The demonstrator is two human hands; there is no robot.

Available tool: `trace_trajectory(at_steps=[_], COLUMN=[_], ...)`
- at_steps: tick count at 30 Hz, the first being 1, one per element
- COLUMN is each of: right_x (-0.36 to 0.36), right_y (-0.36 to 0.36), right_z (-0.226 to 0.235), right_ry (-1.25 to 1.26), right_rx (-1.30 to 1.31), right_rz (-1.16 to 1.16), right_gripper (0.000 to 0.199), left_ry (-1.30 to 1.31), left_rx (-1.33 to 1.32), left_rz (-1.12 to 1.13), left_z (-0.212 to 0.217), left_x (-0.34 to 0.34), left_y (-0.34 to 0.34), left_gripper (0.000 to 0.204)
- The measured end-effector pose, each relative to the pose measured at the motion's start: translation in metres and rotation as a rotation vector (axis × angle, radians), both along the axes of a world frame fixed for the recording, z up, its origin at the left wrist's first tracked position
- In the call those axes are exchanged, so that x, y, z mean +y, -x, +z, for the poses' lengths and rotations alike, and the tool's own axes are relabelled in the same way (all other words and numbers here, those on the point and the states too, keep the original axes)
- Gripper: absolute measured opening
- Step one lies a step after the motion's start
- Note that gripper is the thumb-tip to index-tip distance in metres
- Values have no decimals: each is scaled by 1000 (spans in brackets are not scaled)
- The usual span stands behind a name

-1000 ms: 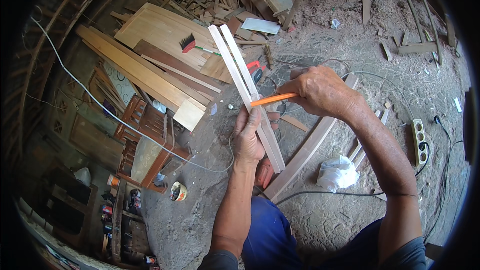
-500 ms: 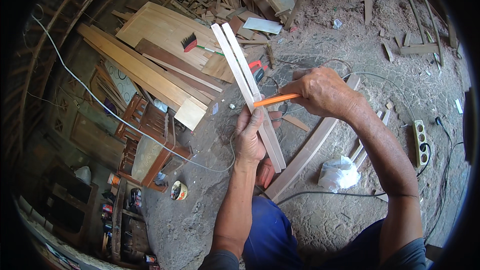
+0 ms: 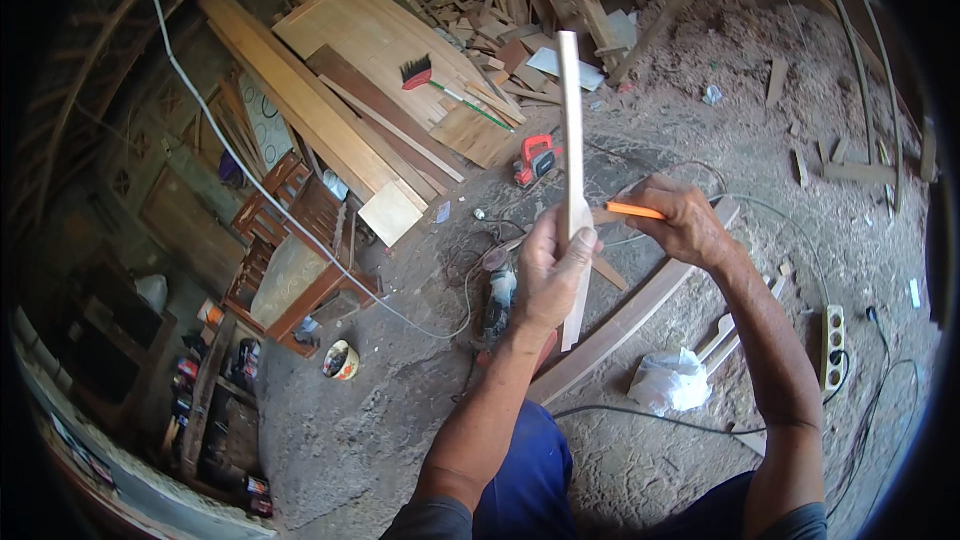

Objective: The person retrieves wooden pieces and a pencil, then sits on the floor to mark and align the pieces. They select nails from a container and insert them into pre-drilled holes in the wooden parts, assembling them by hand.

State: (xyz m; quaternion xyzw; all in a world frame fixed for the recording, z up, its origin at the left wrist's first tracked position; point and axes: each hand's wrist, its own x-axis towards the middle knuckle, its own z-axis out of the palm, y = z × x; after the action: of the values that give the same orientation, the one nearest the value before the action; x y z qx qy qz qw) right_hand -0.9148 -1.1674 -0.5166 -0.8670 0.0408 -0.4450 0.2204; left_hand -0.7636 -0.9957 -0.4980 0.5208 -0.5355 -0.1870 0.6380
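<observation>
Thin wooden slat [image 3: 571, 120] held upright, edge-on, above the dirt floor [image 3: 400, 410].

Left hand [image 3: 548, 275] clenched around the slat's lower part; right hand [image 3: 680, 225] just right of it, fingers pinched on an orange pencil [image 3: 633, 210] whose tip meets the slat. Below the slat – a curved plank [image 3: 620, 325]; left of it, stacked boards [image 3: 330, 90]; behind, a red power tool [image 3: 536, 158].

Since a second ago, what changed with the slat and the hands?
The left hand turned the slat from slanting up-left, face showing, to nearly upright and edge-on. The right hand and its orange pencil moved off the slat. Both grips stayed the same.
</observation>
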Motion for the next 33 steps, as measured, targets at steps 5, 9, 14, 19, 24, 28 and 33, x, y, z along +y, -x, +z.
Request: trace_trajectory(at_steps=[5, 9, 14, 19, 24, 28, 33], right_x=[2, 7, 12, 14, 27, 44, 45], right_y=[-7, -9, -10, -8, -14, -34, -74], right_z=[-8, -3, 2, 2, 0, -8, -41], right_ry=[-119, -81, -14, -4, -478, -738, -927], right_rx=[-23, -9, 11, -5, -61, -111, -154], right_rz=[51, 16, 14, 2, 23, 111, 169], right_gripper=[25, 26, 29, 32, 35, 49, 46], left_ry=[-27, 1, -15, -11, 14, 175, 248], left_rx=[-62, -4, 53, 97, 220, 42, -31], left_rz=[52, 12, 10, 5, 11, -89, -112], left_z=[1, 3, 6, 11, 11, 8, -12], left_x=[2, 5, 9, 11, 27, 33, 26], left_y=[-3, -9, -11, -4, 6, 7, 5], left_gripper=[32, 32, 31, 27, 37, 38, 42])
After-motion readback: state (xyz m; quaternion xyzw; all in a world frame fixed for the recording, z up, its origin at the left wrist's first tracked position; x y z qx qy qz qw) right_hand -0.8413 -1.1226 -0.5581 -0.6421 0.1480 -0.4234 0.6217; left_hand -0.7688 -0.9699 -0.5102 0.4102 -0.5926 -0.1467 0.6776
